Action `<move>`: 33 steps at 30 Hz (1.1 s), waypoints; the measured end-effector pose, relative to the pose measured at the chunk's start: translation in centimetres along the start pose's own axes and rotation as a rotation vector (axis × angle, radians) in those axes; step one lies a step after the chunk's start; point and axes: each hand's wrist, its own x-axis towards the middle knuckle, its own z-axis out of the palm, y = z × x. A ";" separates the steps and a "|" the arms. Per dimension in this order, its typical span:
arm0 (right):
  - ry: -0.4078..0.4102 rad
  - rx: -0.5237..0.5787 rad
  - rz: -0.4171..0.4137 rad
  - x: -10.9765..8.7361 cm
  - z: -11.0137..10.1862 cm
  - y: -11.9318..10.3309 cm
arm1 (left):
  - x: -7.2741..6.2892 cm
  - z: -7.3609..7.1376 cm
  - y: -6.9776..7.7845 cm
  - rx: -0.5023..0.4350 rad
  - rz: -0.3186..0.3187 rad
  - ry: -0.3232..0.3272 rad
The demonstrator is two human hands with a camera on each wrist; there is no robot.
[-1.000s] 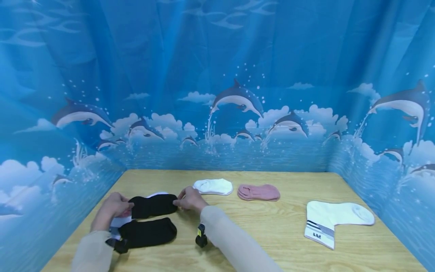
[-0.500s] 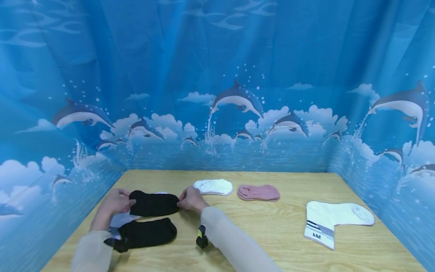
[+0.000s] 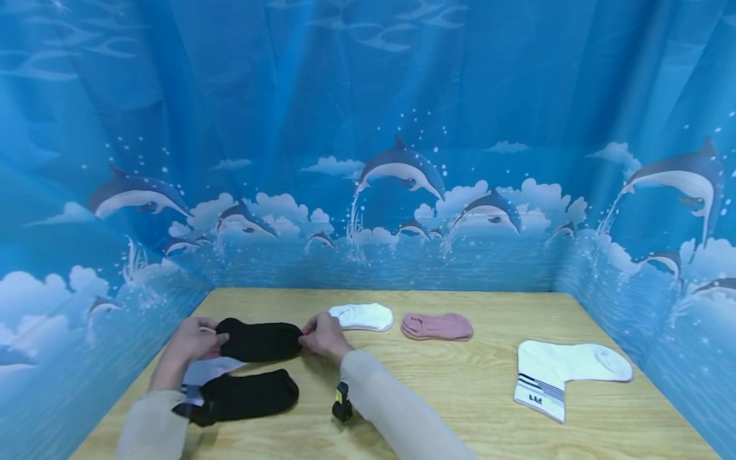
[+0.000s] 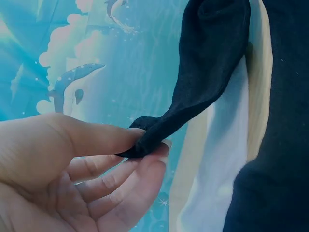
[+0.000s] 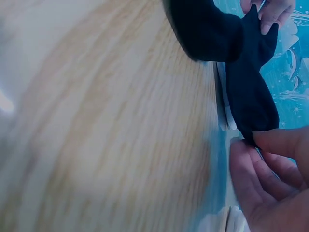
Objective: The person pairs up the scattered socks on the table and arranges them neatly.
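A black sock (image 3: 261,342) is stretched between both hands, raised over the left part of the table. My left hand (image 3: 195,342) pinches one end of it; in the left wrist view, thumb and fingers (image 4: 108,137) hold its dark edge. At the opposite end, the right hand (image 3: 326,337) grips the tip between thumb and fingers, as the right wrist view also shows. Just in front lies a second black sock (image 3: 250,394), flat, toe to the right. Partly hidden under these is a white sock (image 3: 209,368).
Behind the right hand lies a folded white sock (image 3: 362,317), with a pink sock (image 3: 437,326) to its right. A white sock with black stripes (image 3: 566,364) lies at the right. Blue dolphin-print curtains (image 3: 379,262) border the wooden table (image 3: 437,396).
Both hands have lifted the black sock slightly and shifted it away from the nearer one. More of the white sock below shows. The other socks stay put.
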 end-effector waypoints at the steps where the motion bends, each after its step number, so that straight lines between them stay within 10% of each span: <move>1: -0.002 0.017 0.006 0.0 0.0 0.0 | 0.0 -0.1 0.1 -0.006 0.000 0.003; 33: -0.056 0.148 0.009 -1.2 -3.2 -1.4 | -1.7 -0.2 3.5 0.017 0.089 0.131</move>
